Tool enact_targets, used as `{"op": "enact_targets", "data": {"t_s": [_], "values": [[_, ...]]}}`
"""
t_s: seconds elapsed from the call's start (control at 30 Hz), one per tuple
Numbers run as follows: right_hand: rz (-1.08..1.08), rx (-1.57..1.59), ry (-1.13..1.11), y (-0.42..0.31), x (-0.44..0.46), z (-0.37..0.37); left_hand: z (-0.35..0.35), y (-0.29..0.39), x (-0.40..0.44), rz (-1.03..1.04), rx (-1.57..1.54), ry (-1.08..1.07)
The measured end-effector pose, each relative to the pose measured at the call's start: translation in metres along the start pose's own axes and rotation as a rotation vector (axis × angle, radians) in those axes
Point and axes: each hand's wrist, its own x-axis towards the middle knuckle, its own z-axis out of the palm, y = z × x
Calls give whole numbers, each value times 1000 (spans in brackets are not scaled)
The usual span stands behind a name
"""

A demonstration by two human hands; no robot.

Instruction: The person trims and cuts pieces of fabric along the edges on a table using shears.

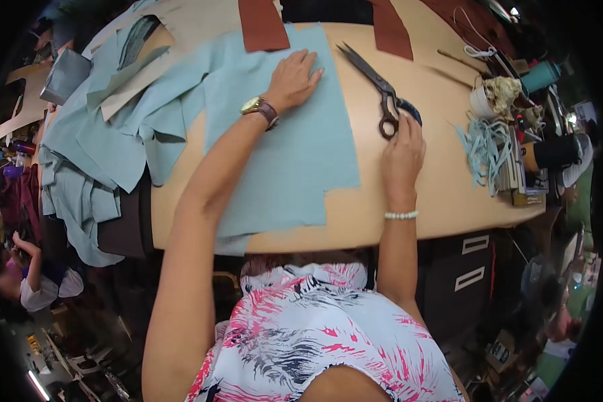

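Observation:
My left hand (295,80) lies flat with fingers spread on a piece of light blue fabric (281,167), which is laid out on the table and has a stepped cut at its lower right corner. My right hand (405,151) is at the handles of large dark fabric scissors (375,79), its fingers together on one handle loop. The scissors' blades point away and to the left, beside the fabric's right edge. Part of the handle is hidden by my fingers.
More blue fabric (107,144) is heaped at the left, hanging over the table edge. Rust-red pieces (264,27) lie at the far side. At the right are blue fabric strips (486,151), a white container (481,102) and a teal bottle (541,76). People are in the background.

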Motion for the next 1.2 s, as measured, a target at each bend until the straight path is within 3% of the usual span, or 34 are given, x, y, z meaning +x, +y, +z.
{"op": "enact_targets", "data": {"t_s": [0.13, 0.23, 0.37, 0.47, 0.6, 0.63, 0.67, 0.73, 0.83, 1.07, 1.2], "values": [[1, -58, -157, -2, 4, -8, -53, 51, -54, 194, -155, -329], [6, -56, -321, 1, 12, -20, -73, 97, -107, 313, -154, -372], [83, 138, -632, 0, 2, -73, -79, 131, -136, 214, -119, -336], [336, 394, -965, 22, -31, -106, -68, 135, -140, 132, -104, -263], [759, 817, -1157, 14, -73, -159, -59, 139, -137, 122, -56, -222], [853, 921, -1140, 15, -88, -165, -57, 139, -135, 132, -55, -199], [803, 949, -1115, 22, -107, -163, -55, 139, -134, 142, -53, -175], [980, 1081, -1024, 8, -115, -172, -48, 139, -135, 142, -80, -75], [1037, 959, -1082, 4, -116, -182, -40, 141, -136, 146, -114, 26], [865, 937, -1078, -1, -127, -198, -30, 146, -132, 176, -142, 39], [922, 907, -1043, -15, -122, -186, -28, 146, -133, 203, -154, 22]]}}
